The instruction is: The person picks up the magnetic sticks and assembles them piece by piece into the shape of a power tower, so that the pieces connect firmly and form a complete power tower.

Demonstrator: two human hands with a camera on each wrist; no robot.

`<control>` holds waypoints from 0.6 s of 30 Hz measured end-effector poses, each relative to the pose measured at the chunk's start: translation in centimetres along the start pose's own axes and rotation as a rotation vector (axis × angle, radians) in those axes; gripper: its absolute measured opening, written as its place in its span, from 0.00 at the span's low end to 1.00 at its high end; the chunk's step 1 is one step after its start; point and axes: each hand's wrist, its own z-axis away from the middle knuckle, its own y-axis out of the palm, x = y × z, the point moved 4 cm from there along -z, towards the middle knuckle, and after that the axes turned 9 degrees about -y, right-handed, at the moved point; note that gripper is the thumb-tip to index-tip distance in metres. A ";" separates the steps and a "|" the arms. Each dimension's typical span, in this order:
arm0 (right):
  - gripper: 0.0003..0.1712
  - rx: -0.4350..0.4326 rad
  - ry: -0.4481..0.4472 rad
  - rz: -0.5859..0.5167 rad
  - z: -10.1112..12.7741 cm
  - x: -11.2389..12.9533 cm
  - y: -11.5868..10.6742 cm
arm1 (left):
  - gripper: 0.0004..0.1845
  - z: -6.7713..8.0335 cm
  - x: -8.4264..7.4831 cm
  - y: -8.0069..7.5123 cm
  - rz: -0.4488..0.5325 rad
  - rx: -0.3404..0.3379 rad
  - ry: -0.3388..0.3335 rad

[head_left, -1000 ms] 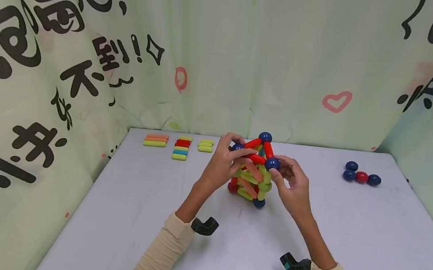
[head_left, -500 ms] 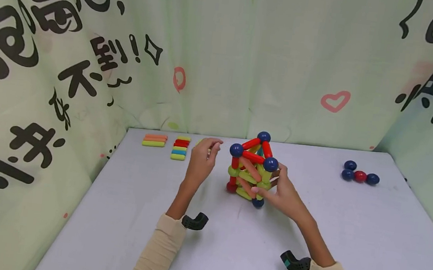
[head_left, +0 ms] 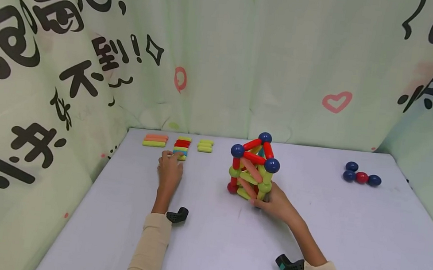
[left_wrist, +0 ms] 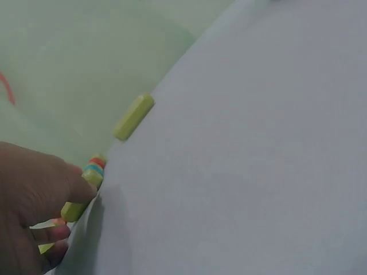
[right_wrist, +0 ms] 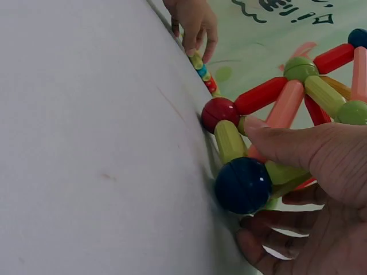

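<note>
A tower of magnetic rods and balls (head_left: pixel 254 159) stands upright on the table in the head view, with blue balls at its top corners and red rods between them. My right hand (head_left: pixel 280 203) grips its lower right corner. In the right wrist view the thumb lies along the near side by a dark blue ball (right_wrist: pixel 243 185), and the fingers curl behind it. My left hand (head_left: pixel 169 173) is at the near end of a column of coloured rods (head_left: pixel 183 143). Its thumb and fingertips pinch the nearest yellow-green rod (left_wrist: pixel 74 209).
Left of the column lie orange and yellow-green rods (head_left: pixel 154 141); several short yellow-green rods (head_left: pixel 205 146) lie to its right. At the table's right are loose blue balls (head_left: pixel 350 175) and a red ball (head_left: pixel 362 177). A curtain (head_left: pixel 224 64) rises behind the table edge.
My left hand has let go of the tower's top and moved left and down to the rod column. My right hand has slid from the top blue ball to the tower's lower corner.
</note>
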 end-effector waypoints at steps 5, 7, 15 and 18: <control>0.39 -0.038 0.069 0.027 0.2 0.1 0.7 | 0.14 0.0 0.2 0.1 -0.040 0.012 -0.001; 0.38 -0.055 0.073 0.048 0.3 0.2 0.7 | 0.13 0.0 0.0 0.1 -0.073 0.019 0.001; 0.28 0.045 0.007 0.015 0.5 0.2 0.6 | 0.13 0.4 -2.1 -0.5 0.149 0.188 0.052; 0.23 0.111 -0.023 -0.004 0.6 0.1 0.4 | 0.16 1.0 -4.8 -1.5 0.473 0.314 0.089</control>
